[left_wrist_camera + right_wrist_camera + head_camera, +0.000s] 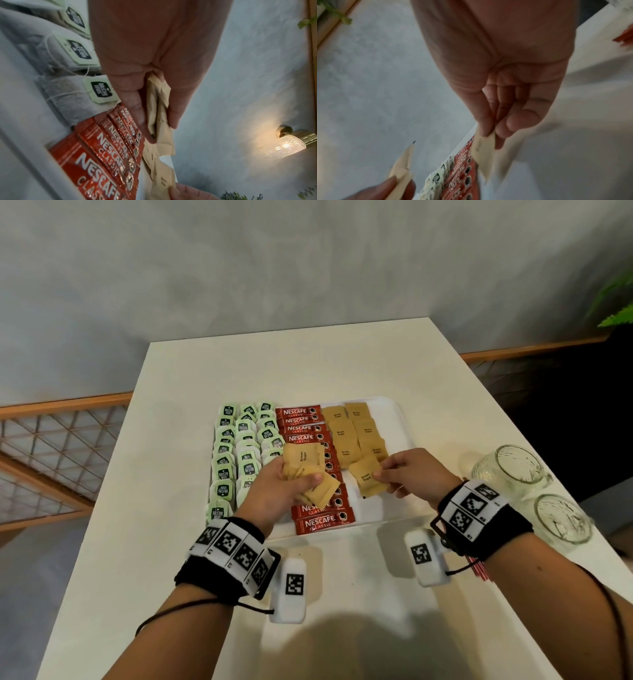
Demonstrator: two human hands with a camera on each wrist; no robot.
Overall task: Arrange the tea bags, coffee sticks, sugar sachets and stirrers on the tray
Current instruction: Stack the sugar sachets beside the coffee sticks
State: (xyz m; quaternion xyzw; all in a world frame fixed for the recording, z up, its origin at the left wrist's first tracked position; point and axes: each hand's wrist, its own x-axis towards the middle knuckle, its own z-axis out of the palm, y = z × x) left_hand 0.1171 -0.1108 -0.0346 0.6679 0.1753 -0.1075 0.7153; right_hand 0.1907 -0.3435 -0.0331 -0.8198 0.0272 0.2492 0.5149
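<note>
Sugar sachets going onto the tray (394,412) on the counter (342,364).

Head view: three columns of tea bags (239,450), one column of coffee sticks (301,426), two of sugar sachets (352,433); two glass jars (510,470) stand right. Left wrist view: left hand (154,67) clamps a sachet stack (154,108) above the sticks. Right wrist view: right hand (505,81) pinches one sachet (485,150) over the tray.

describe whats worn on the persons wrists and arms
Bare forearms, no sleeves. Each wrist carries a black band: left band, right band. White tiles with black square codes sit on both. A white box with its own code hangs from each, and thin black cables trail back.
</note>
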